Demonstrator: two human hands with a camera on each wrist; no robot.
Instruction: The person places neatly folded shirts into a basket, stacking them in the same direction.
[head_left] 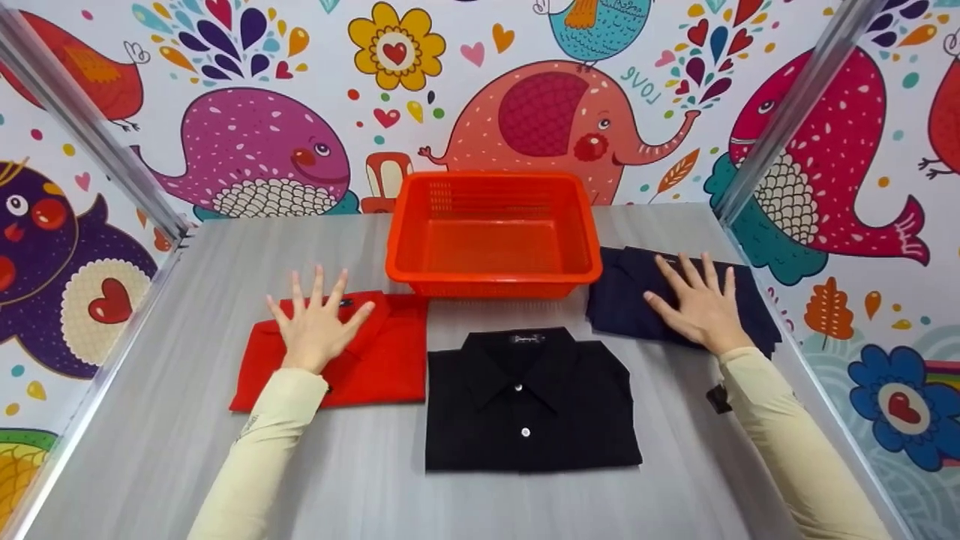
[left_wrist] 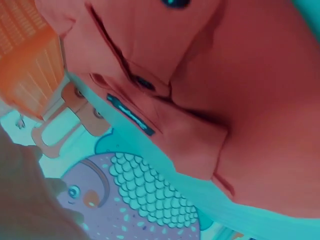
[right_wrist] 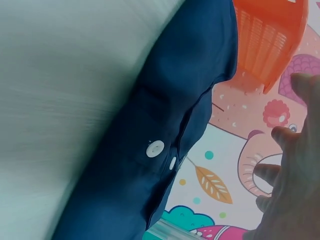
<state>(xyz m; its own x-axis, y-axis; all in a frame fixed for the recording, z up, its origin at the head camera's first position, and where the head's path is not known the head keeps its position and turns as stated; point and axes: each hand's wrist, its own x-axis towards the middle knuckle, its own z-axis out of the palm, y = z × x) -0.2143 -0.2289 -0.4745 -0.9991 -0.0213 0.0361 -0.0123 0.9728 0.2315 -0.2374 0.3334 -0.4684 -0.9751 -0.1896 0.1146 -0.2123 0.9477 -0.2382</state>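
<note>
My left hand (head_left: 315, 330) is over a folded red shirt (head_left: 394, 364), its fingers straight and spread, holding nothing. The shirt's collar and dark buttons show in the left wrist view, where part of the hand (left_wrist: 30, 195) is blurred at the lower left. Over a folded navy shirt (head_left: 619, 300) at the right, my right hand (head_left: 701, 311) is likewise spread, gripping nothing. White buttons stand out on that navy shirt (right_wrist: 120, 165) in the right wrist view. Between the hands and nearer to me lies a folded black shirt (head_left: 480, 435), collar facing away.
An orange-red plastic basket (head_left: 495, 289) stands at the back middle of the grey table (head_left: 360, 480), with no contents visible. A small dark object (head_left: 718, 399) is by the right wrist. Metal posts and cartoon-printed walls (head_left: 255, 150) bound the table.
</note>
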